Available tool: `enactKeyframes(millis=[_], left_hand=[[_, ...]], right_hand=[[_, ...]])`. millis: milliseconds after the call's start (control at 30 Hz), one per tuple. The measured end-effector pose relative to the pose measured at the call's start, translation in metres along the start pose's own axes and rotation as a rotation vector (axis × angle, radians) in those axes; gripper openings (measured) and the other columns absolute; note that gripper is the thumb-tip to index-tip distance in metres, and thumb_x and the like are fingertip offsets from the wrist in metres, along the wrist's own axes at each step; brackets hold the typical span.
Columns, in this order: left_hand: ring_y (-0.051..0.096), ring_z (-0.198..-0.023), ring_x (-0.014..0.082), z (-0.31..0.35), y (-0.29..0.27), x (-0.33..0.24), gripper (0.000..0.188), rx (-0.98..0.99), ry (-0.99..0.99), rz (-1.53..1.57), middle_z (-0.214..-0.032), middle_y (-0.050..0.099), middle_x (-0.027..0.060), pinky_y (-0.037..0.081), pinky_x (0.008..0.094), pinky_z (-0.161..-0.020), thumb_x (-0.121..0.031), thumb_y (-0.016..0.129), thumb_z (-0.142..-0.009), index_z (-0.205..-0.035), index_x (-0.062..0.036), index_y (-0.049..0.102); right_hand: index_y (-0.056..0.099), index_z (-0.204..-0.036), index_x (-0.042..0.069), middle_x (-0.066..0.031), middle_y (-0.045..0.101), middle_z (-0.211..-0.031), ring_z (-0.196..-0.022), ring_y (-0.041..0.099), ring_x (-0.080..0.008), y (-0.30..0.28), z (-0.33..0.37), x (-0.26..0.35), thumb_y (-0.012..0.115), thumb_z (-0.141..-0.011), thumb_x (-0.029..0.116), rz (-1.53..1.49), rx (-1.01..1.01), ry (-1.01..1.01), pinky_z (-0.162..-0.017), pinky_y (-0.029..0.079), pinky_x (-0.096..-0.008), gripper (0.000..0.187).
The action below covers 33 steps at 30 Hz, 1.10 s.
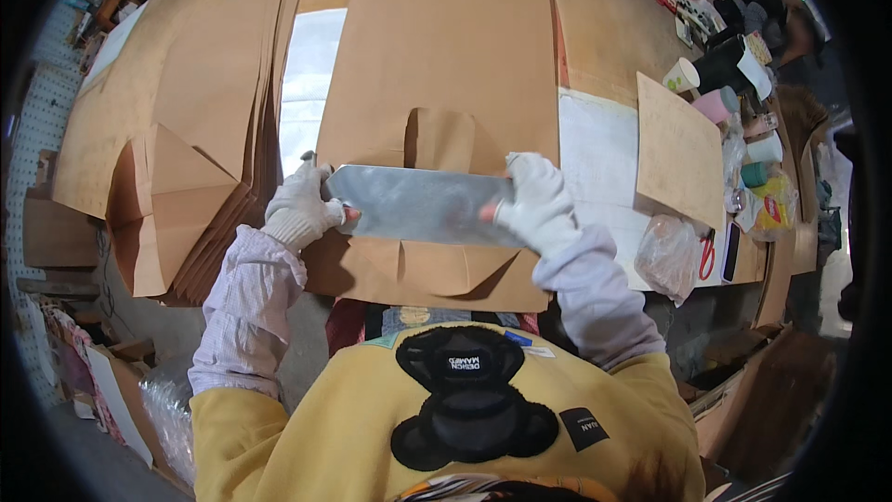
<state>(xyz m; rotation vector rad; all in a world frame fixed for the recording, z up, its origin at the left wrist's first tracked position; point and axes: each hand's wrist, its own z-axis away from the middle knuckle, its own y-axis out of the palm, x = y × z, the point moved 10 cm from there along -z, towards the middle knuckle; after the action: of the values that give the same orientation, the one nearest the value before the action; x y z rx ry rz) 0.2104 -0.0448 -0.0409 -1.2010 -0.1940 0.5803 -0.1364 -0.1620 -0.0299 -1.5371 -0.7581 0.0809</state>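
Note:
A flat grey metal plate (423, 204) with angled corners lies across the near end of a large brown paper bag (446, 46). My left hand (302, 204), in a white glove with bare fingertips, grips the plate's left end. At the other end my right hand (541, 204), gloved the same way, has its thumb on top of the plate and its fingers over the far edge. Folded paper flaps of the bag stick out beyond the plate and on its near side. What lies under the plate is hidden.
To the left lies a stack of brown paper bags (209, 130) with folded ends. On the right are a tan board (678, 149), a clear plastic bag (667, 256), red-handled scissors (707, 256), a phone (732, 251) and a paper cup (681, 75). White sheeting (311, 74) covers part of the table.

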Motion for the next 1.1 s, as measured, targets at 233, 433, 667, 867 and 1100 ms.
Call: enactKeyframes(millis=[233,433,667,867,1100], left_hand=[[0.074,-0.094,0.0206,-0.012,0.01,0.033,0.032,0.168,-0.17,0.149,-0.103,0.077,0.0079,0.057,0.0333,-0.083,-0.025,0.075,-0.093,-0.123,-0.015,0.075],[0.067,-0.085,0.0118,0.015,-0.013,0.028,0.033,0.084,-0.165,0.842,-0.097,0.074,0.0041,0.054,0.0286,-0.075,-0.016,0.067,-0.097,-0.127,-0.0057,0.074],[0.074,-0.09,0.021,0.096,-0.215,0.043,0.031,-0.82,0.645,0.46,-0.103,0.078,0.0121,0.06,0.0324,-0.082,0.008,0.057,-0.094,-0.119,-0.0023,0.074],[0.062,-0.08,0.0083,0.064,-0.308,0.33,0.026,-0.892,-0.005,0.433,-0.096,0.07,-0.0022,0.052,0.0262,-0.074,-0.009,0.061,-0.105,-0.128,-0.0055,0.072],[0.064,-0.126,0.038,0.051,-0.118,0.525,0.045,-0.476,-0.706,-0.008,-0.139,0.065,0.0222,0.049,0.0436,-0.106,-0.042,0.054,-0.103,-0.133,-0.0097,0.065]], right_hand=[[0.067,-0.13,0.008,-0.0167,0.066,-0.131,-0.119,0.064,-0.0332,-0.027,-0.065,-0.077,0.079,-0.089,0.024,0.133,-0.242,0.28,-0.101,0.051,-0.0435,0.046],[0.06,-0.118,0.005,-0.0191,0.062,-0.108,-0.101,0.059,-0.0423,-0.006,0.043,-0.034,0.072,-0.091,0.017,-0.026,0.011,0.026,-0.088,0.049,-0.0489,0.032],[0.069,-0.112,-0.001,-0.0182,0.068,-0.098,-0.091,0.067,-0.0265,0.029,-0.024,0.032,0.072,-0.091,0.007,-0.243,0.102,0.088,-0.078,0.053,-0.0408,0.022],[0.058,-0.15,0.009,-0.0082,0.071,-0.112,-0.104,0.065,-0.0176,0.059,-0.127,0.28,0.064,-0.098,0.007,-0.946,0.174,-0.275,-0.092,0.054,-0.0331,0.051],[0.067,-0.123,0.014,-0.02,0.071,-0.119,-0.115,0.07,-0.0398,0.167,-0.111,0.394,0.051,-0.099,0.017,-0.087,0.643,-0.334,-0.098,0.056,-0.0498,0.029]])
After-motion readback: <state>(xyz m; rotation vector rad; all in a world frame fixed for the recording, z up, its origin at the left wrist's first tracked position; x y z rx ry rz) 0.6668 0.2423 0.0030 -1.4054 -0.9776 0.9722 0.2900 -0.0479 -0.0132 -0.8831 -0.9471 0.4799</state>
